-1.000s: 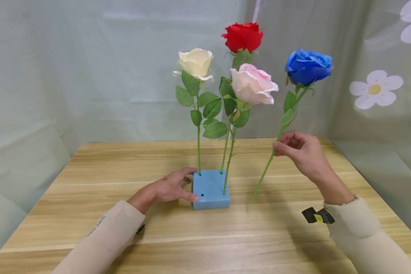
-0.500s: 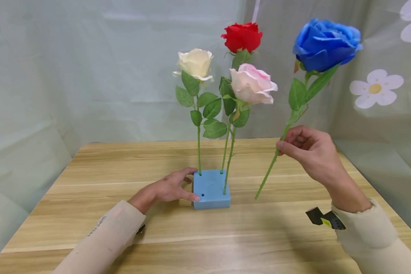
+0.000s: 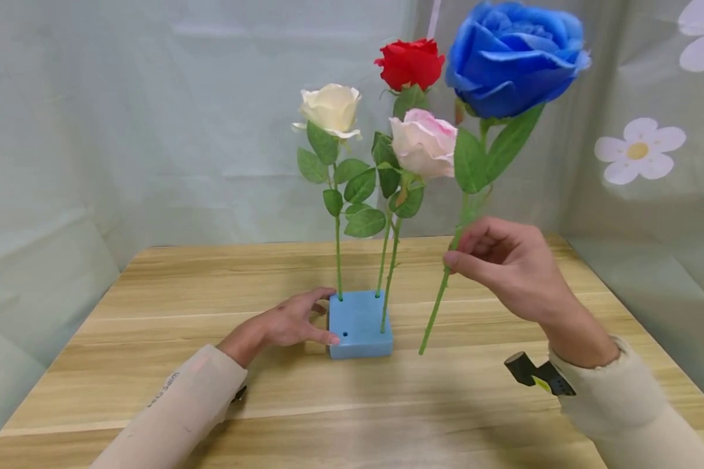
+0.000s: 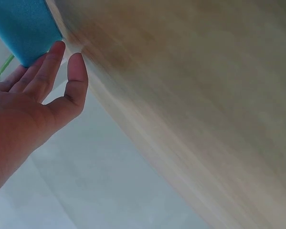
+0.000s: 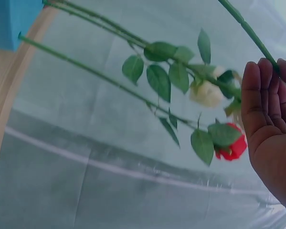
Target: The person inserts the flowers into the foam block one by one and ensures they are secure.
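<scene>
In the head view a light blue block [image 3: 360, 319] with holes in its top stands on the wooden table. A white rose [image 3: 330, 111], a red rose [image 3: 410, 64] and a pink rose [image 3: 422, 143] stand upright in it. One hole [image 3: 345, 334] at its front left holds no stem. My left hand [image 3: 293, 319] rests against the block's left side, thumb at the front corner and index finger at the back corner. To the right, my right hand [image 3: 507, 267] pinches the green stem of a blue rose [image 3: 516, 62], its lower end above the table beside the block.
The wooden table [image 3: 211, 267] ends at a pale curtain [image 3: 152, 130] behind. More curtain hangs at the right, with a printed white flower [image 3: 639, 151]. The blue bloom partly overlaps the pink rose in the head view.
My right hand first brought the blue rose up, closer and rightward, then back left toward the block. The left hand and the block have stayed in place.
</scene>
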`<action>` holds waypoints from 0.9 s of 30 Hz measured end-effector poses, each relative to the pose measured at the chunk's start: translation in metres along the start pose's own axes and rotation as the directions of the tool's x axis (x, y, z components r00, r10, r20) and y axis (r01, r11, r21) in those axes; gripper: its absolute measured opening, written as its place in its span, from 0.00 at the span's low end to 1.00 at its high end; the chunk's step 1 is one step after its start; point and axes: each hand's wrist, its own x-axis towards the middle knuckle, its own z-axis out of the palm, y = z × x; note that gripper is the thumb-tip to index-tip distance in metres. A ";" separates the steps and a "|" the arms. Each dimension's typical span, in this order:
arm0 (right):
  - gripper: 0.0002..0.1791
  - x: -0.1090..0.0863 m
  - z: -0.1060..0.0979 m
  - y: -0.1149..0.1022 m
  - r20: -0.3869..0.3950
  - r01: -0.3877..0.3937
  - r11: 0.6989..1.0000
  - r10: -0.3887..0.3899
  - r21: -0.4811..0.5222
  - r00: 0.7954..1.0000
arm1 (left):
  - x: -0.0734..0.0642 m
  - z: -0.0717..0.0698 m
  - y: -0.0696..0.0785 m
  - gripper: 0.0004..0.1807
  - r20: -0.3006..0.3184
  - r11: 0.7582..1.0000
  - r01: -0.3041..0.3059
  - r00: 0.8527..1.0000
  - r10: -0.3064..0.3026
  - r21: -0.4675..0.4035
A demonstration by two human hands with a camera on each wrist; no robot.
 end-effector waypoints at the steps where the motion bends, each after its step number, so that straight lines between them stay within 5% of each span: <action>1: 0.07 0.001 0.003 -0.001 0.010 0.003 1.000 -0.003 -0.009 1.000 | 0.000 0.000 0.000 0.54 -0.001 1.000 0.003 1.000 -0.003 -0.005; 11: 0.05 0.009 0.040 0.004 0.106 0.006 1.000 -0.003 -0.031 0.994 | -0.001 -0.001 0.000 0.53 -0.002 1.000 0.001 1.000 -0.001 -0.010; 27: 0.03 0.019 0.075 0.011 0.134 -0.030 1.000 0.031 -0.010 0.990 | 0.002 0.000 -0.001 0.52 -0.001 1.000 0.010 1.000 -0.010 -0.011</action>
